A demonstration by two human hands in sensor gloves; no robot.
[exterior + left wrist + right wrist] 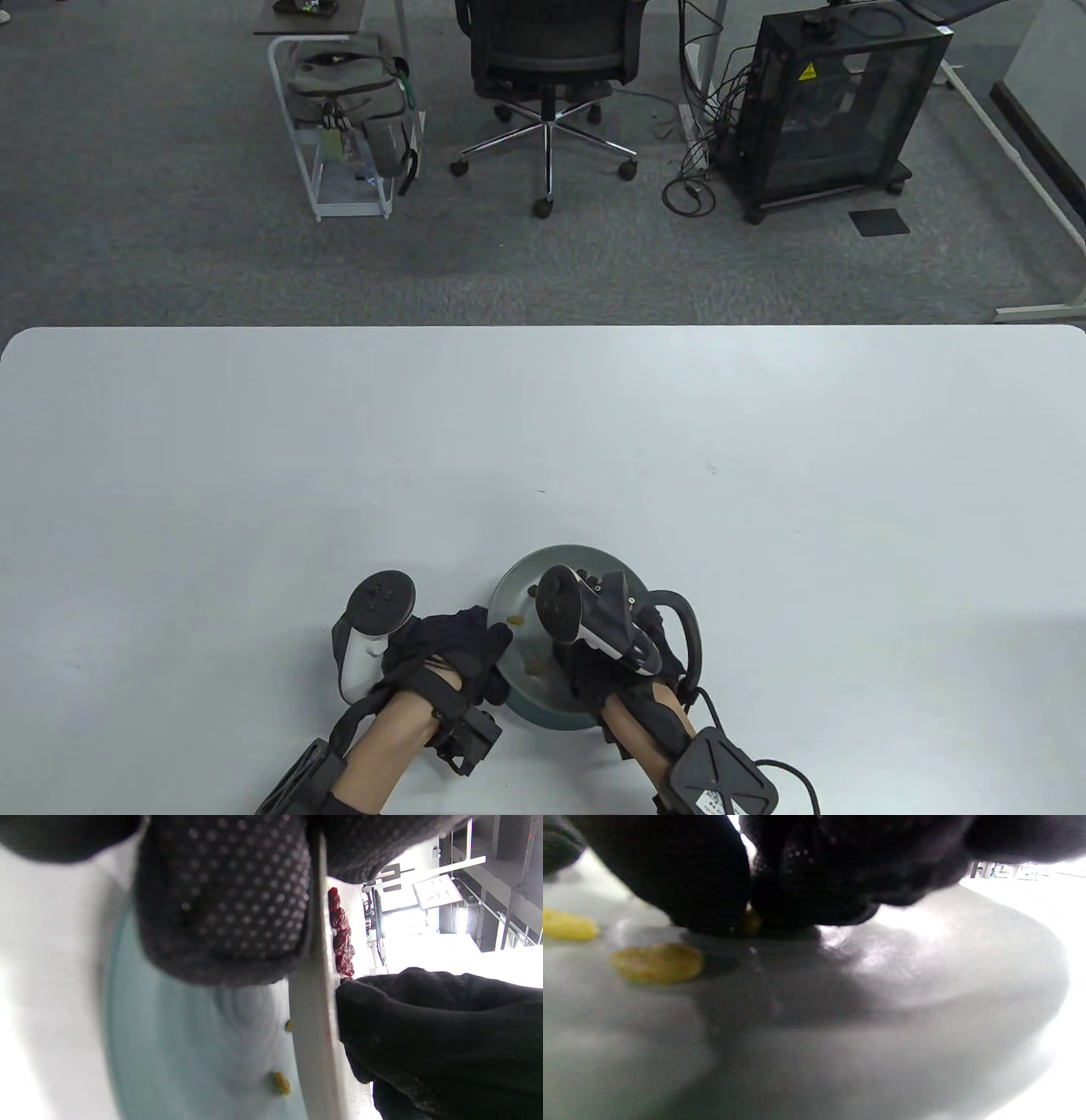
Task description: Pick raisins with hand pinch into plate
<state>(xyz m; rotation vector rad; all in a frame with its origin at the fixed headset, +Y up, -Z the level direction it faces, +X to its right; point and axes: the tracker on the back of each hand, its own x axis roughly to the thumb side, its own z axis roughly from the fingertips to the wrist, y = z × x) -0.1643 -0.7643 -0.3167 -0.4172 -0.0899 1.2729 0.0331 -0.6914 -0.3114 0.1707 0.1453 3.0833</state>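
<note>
A grey-blue plate (517,586) sits near the table's front edge. My left hand (496,649) grips its left rim; the left wrist view shows a dotted glove finger (225,908) lying over the plate (178,1052). My right hand (564,654) is over the plate, its fingertips hidden under the tracker. In the right wrist view my right hand (749,918) pinches a yellow raisin (751,923) that rests on the plate's surface (882,993). More yellow raisins (657,963) lie loose in the plate (513,621). Dark red raisins (587,579) lie at the plate's far side (341,933).
The white table (254,475) stretches far and to both sides of the plate. Beyond its far edge stand an office chair (547,51), a cart with a backpack (352,93) and a black cabinet (836,102).
</note>
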